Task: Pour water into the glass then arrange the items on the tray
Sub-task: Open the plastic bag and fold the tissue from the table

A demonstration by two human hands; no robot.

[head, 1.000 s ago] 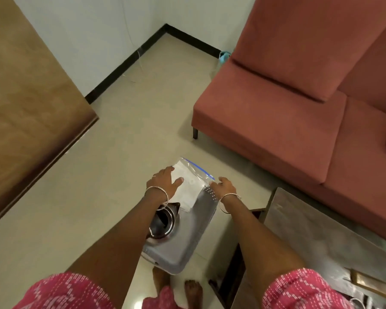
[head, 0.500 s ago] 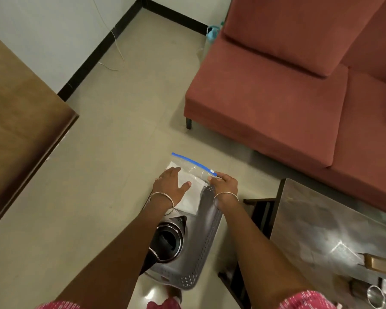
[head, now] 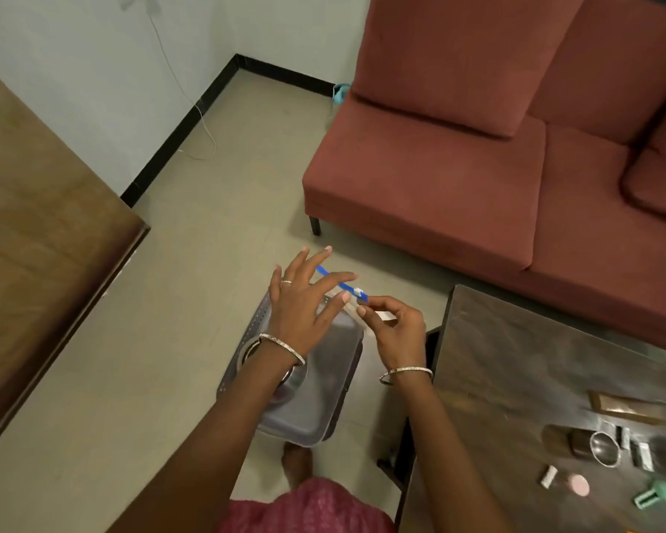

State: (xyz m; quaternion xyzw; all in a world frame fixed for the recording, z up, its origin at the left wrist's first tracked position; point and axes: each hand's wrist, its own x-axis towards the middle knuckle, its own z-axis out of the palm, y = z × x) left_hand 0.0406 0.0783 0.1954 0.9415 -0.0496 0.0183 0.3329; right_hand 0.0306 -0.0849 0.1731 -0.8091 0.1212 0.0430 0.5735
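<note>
Beige floor (head: 131, 340); one steel tray (head: 323, 398), one zip bag (head: 343, 286), left hand (head: 300, 305), right hand (head: 397, 328)

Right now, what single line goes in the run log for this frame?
left hand: open, fingers spread over zip bag | right hand: pinches zip bag's top edge | steel tray: under both hands

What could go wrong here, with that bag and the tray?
1. The right hand only pinches the bag at one end, so it could slip and drop.
2. The left hand is spread, its forearm right over the jug on the tray; drawing back might tip it.
</note>
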